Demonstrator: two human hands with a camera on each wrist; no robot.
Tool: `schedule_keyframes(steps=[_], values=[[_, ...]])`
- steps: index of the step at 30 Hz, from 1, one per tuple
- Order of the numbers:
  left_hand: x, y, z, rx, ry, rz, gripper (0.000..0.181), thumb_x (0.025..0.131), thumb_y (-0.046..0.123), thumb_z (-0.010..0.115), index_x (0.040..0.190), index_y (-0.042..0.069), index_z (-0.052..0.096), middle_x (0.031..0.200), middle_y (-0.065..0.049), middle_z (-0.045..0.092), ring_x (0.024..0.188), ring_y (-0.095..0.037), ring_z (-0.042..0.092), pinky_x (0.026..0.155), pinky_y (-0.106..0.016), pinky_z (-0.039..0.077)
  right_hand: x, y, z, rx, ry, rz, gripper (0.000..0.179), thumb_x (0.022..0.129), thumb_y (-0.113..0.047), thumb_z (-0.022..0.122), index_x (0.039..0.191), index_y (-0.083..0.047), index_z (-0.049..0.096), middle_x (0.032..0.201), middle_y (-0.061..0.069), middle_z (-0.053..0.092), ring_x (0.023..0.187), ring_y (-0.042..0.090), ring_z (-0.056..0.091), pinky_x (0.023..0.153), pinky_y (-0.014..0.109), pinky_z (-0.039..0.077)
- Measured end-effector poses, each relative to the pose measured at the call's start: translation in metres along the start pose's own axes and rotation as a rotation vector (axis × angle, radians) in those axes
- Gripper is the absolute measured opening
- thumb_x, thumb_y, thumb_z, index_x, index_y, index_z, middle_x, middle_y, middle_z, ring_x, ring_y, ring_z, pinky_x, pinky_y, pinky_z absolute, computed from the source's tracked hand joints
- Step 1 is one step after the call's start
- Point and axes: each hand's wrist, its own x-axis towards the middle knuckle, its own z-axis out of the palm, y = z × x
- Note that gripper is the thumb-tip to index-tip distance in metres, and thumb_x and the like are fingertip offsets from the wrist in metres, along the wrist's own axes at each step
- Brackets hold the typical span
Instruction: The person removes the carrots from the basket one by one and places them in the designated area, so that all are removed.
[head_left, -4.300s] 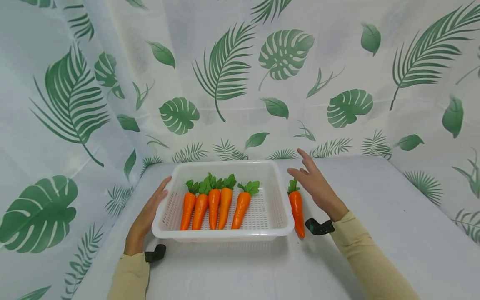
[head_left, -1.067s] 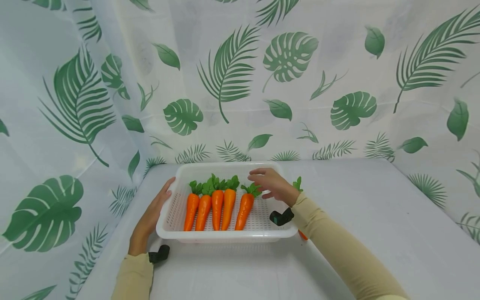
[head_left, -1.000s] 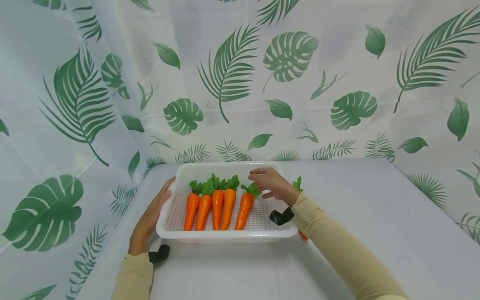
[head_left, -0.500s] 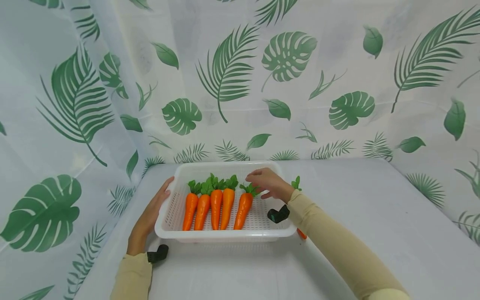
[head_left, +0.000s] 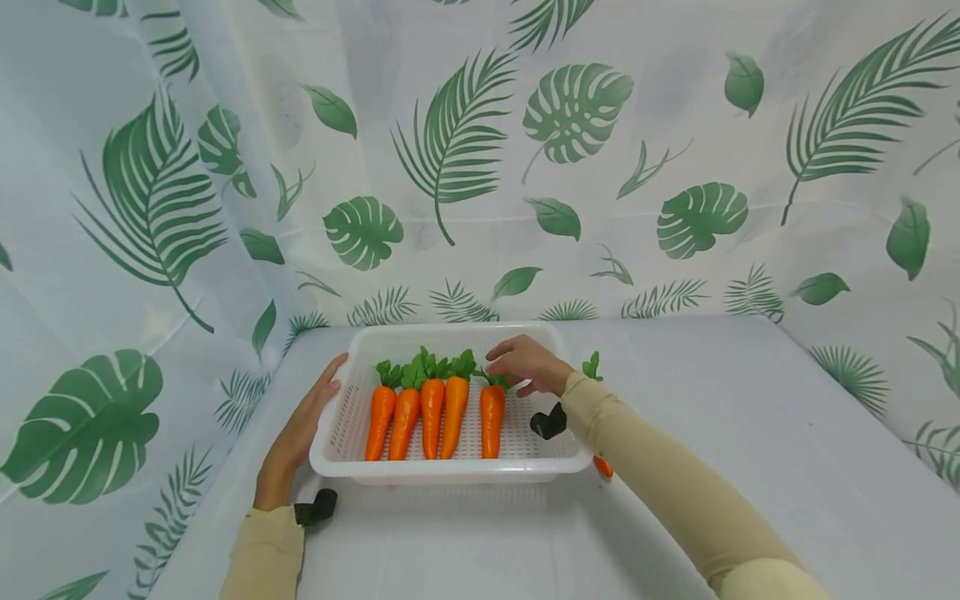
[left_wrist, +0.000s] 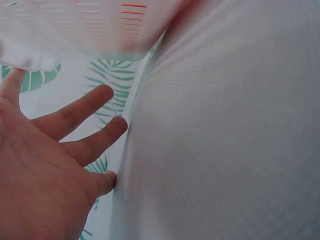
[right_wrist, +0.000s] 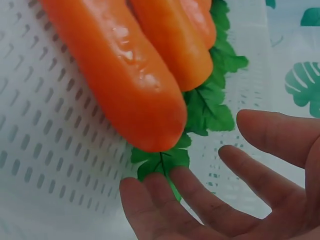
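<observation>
Our right hand (head_left: 527, 365), fingers extended, at green leaves (right_wrist: 175, 157) of orange tapered carrot (head_left: 492, 423), rightmost inside white perforated plastic basket (head_left: 450, 468). Carrot has just swung straighter; we judge placement being adjusted. Left hand (head_left: 303, 417), fingers spread, against basket side.

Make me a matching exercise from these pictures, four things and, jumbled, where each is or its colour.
Things:
1. left hand
2. right hand
3. basket
4. lone carrot

Places or colours:
A. white
B. outside the basket, partly behind a sleeve
C. at the basket's left side
D. over the basket, by green leaves

Pairs: 1-C; 2-D; 3-A; 4-B
</observation>
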Motion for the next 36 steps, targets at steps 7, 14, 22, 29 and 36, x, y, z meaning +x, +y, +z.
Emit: schedule_keyframes(steps=[7, 14, 22, 29, 36], values=[[-0.001, -0.002, 0.001, -0.003, 0.010, -0.015, 0.060, 0.118, 0.043, 0.030, 0.174, 0.027, 0.016, 0.176, -0.013, 0.020, 0.143, -0.040, 0.039, 0.113, -0.061, 0.037, 0.004, 0.003, 0.003, -0.014, -0.001, 0.025, 0.040, 0.101, -0.011, 0.069, 0.139, 0.003, 0.067, 0.130, 0.020, 0.070, 0.113, 0.042, 0.066, 0.095, 0.055, 0.058], [-0.003, -0.002, 0.001, 0.006, 0.018, -0.029, 0.060, 0.118, 0.045, 0.029, 0.174, 0.028, 0.015, 0.176, -0.012, 0.020, 0.144, -0.040, 0.039, 0.113, -0.060, 0.038, 0.005, 0.005, 0.004, -0.021, -0.018, 0.045, 0.039, 0.101, -0.009, 0.071, 0.137, 0.005, 0.067, 0.121, 0.019, 0.070, 0.110, 0.041, 0.064, 0.095, 0.053, 0.058], [-0.004, -0.005, 0.001, -0.008, 0.015, -0.024, 0.061, 0.118, 0.044, 0.028, 0.174, 0.026, 0.014, 0.177, -0.012, 0.016, 0.148, -0.040, 0.034, 0.117, -0.065, 0.029, 0.003, 0.005, 0.007, -0.020, -0.040, 0.056, 0.042, 0.100, -0.008, 0.070, 0.140, 0.004, 0.066, 0.126, 0.020, 0.069, 0.112, 0.041, 0.063, 0.096, 0.052, 0.058], [-0.004, -0.002, 0.002, -0.006, 0.016, -0.026, 0.061, 0.118, 0.045, 0.028, 0.174, 0.027, 0.015, 0.177, -0.011, 0.017, 0.148, -0.039, 0.034, 0.117, -0.064, 0.029, 0.002, 0.006, 0.008, -0.045, -0.061, 0.052, 0.043, 0.100, -0.008, 0.071, 0.141, 0.002, 0.066, 0.131, 0.020, 0.068, 0.111, 0.038, 0.065, 0.095, 0.050, 0.059], [-0.001, 0.002, 0.001, 0.002, 0.016, -0.027, 0.061, 0.117, 0.046, 0.029, 0.174, 0.029, 0.015, 0.177, -0.011, 0.017, 0.146, -0.040, 0.036, 0.115, -0.064, 0.033, 0.006, 0.006, 0.011, -0.056, -0.074, 0.028, 0.042, 0.099, -0.006, 0.071, 0.140, 0.002, 0.068, 0.130, 0.019, 0.068, 0.103, 0.032, 0.061, 0.094, 0.050, 0.059]])
